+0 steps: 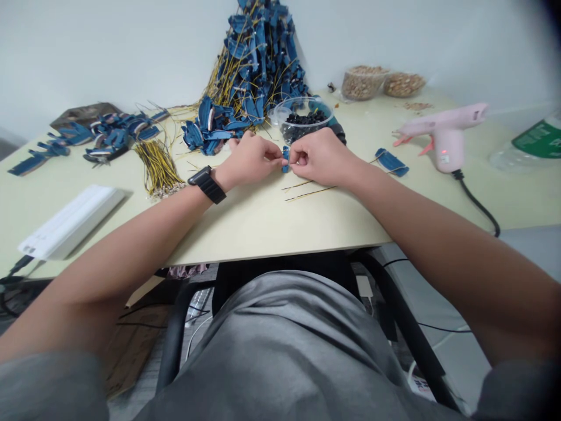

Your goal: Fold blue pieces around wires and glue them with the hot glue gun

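Between my two hands is a small blue denim piece (pixel 285 158), held upright just above the table. My left hand (pixel 254 156), with a black watch on its wrist, pinches it from the left. From the other side, the fingers of my right hand (pixel 319 156) are closed at its right edge; my fingertips hide what else they grip. Under my right hand lie a few thin yellow wires (pixel 309 194). Right of that hand rests another denim piece (pixel 391 162) with wire on it. A clear tub of small black parts (pixel 305 117) stands just behind my hands.
A tall heap of wired denim pieces (pixel 263 58) leans at the back. On the left are loose denim pieces (pixel 111 131), a yellow wire bundle (pixel 158 166) and a white power strip (pixel 72 222). A pink glue gun (pixel 445 134), a bottle (pixel 534 143) and tubs (pixel 363 83) stand right.
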Demonstrator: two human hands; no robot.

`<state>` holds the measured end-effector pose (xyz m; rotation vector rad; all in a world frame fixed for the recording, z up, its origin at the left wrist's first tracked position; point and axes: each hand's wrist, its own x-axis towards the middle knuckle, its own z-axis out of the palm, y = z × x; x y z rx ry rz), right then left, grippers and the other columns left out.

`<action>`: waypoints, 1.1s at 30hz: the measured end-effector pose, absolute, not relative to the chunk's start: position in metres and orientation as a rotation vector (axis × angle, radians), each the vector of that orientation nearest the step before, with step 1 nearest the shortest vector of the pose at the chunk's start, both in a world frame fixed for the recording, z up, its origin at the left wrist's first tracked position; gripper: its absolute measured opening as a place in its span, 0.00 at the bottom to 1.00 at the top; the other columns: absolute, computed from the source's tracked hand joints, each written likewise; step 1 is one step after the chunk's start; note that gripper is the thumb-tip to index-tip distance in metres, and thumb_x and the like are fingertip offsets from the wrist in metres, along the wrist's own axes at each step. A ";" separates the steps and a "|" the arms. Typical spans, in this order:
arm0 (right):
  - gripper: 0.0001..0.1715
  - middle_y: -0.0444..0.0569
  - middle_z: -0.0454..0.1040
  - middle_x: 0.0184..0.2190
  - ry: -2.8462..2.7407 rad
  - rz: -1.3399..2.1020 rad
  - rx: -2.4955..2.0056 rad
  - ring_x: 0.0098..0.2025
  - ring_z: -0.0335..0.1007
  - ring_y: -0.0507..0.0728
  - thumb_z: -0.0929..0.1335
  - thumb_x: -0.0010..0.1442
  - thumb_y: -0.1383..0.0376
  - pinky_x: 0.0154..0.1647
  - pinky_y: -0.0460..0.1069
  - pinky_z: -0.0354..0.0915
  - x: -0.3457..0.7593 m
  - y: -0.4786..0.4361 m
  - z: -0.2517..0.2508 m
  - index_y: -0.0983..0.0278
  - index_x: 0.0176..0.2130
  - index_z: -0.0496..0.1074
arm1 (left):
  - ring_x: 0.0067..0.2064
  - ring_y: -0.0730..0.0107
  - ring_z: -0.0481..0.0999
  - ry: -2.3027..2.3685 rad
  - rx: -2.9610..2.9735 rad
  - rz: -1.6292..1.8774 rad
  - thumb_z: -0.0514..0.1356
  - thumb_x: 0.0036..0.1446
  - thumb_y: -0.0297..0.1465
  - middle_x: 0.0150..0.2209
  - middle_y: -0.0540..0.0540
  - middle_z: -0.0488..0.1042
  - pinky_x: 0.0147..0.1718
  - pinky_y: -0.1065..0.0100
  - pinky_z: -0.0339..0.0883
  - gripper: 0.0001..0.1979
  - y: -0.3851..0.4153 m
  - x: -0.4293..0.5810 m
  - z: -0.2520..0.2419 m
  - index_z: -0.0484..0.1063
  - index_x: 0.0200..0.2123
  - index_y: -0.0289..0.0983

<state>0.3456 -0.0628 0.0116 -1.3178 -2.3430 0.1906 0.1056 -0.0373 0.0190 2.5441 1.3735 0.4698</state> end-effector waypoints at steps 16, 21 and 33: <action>0.08 0.48 0.84 0.32 -2.276 0.245 -1.321 0.36 0.79 0.62 0.78 0.68 0.70 0.44 0.60 0.73 0.347 -0.062 0.010 0.57 0.38 0.85 | 0.56 0.41 0.83 1.342 2.515 0.592 0.74 0.74 0.42 0.39 0.41 0.91 0.77 0.28 0.62 0.10 -0.034 0.104 0.011 0.93 0.42 0.45; 0.08 0.49 0.84 0.32 -2.278 0.245 -1.304 0.36 0.80 0.62 0.78 0.70 0.69 0.43 0.60 0.73 0.348 -0.062 0.008 0.57 0.37 0.85 | 0.55 0.43 0.81 1.344 2.518 0.555 0.72 0.76 0.41 0.44 0.39 0.93 0.77 0.28 0.59 0.10 -0.033 0.104 0.011 0.94 0.45 0.46; 0.14 0.46 0.81 0.30 -2.265 0.265 -1.298 0.35 0.78 0.60 0.78 0.65 0.76 0.43 0.58 0.68 0.345 -0.067 0.011 0.58 0.33 0.80 | 0.63 0.33 0.81 1.364 2.562 0.500 0.71 0.76 0.42 0.44 0.39 0.93 0.73 0.30 0.61 0.12 -0.038 0.105 0.017 0.96 0.47 0.45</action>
